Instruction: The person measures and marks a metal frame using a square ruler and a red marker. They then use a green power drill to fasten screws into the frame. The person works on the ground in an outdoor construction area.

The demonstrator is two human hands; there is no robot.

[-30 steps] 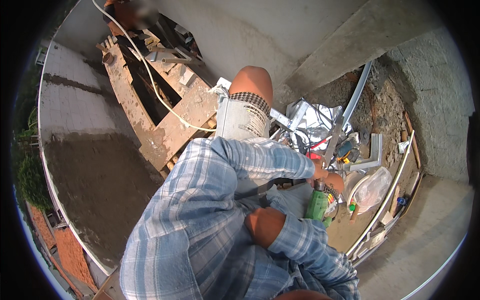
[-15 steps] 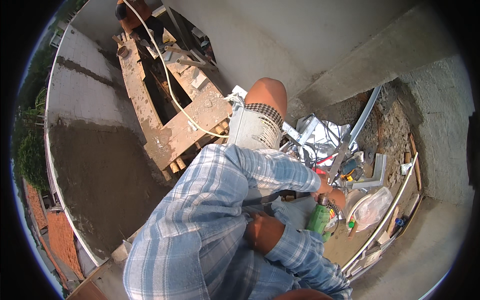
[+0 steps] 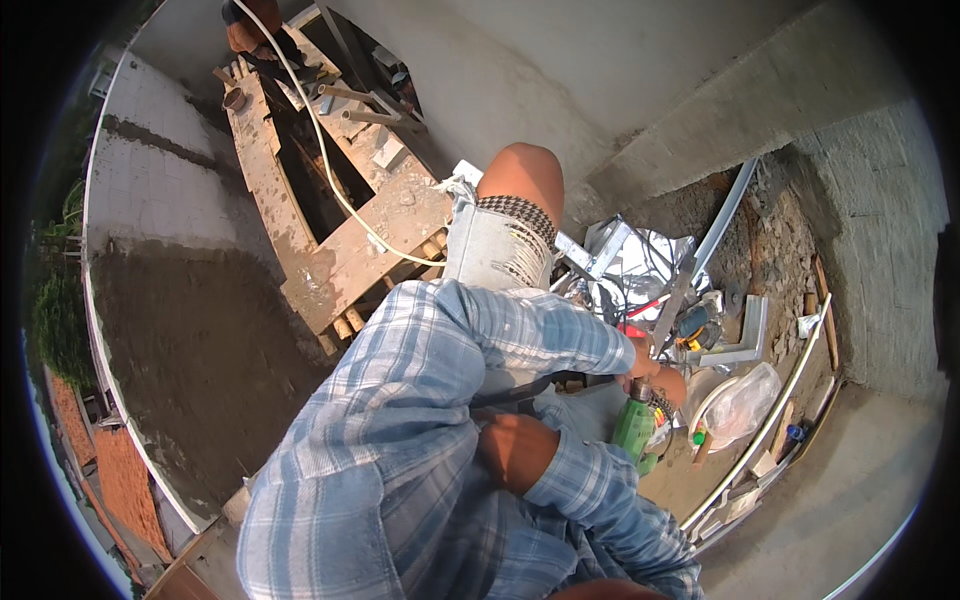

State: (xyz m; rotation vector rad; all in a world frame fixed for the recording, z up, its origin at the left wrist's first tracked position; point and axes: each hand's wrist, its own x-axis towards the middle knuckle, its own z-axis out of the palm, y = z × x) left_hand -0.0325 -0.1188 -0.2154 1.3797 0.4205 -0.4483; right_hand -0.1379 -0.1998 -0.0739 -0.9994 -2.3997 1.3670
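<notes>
My left hand (image 3: 642, 362) reaches across to the right, its fingers closed at the chuck end of a green power drill (image 3: 633, 428). The drill tilts with its chuck upward, beside my bent right knee. My right hand (image 3: 518, 452) is tucked against my waist; its fingers are hidden in the folds of clothing, so what they touch does not show. Just beyond my left hand lie a long flat metal strip (image 3: 676, 300) and a blue and yellow power tool (image 3: 698, 322).
Silver foil sheeting (image 3: 640, 268), an angled metal profile (image 3: 745, 340) and a clear plastic bag (image 3: 745, 402) lie to the right. A long pale strip (image 3: 765, 445) runs along the wall. At the far left, a pale hose (image 3: 330, 165) crosses wooden planks (image 3: 350, 270); another person (image 3: 255, 35) is there.
The view has shifted slightly, so the scene sits a little higher and farther left. Both hands keep nearly the same places, the left one still at the drill.
</notes>
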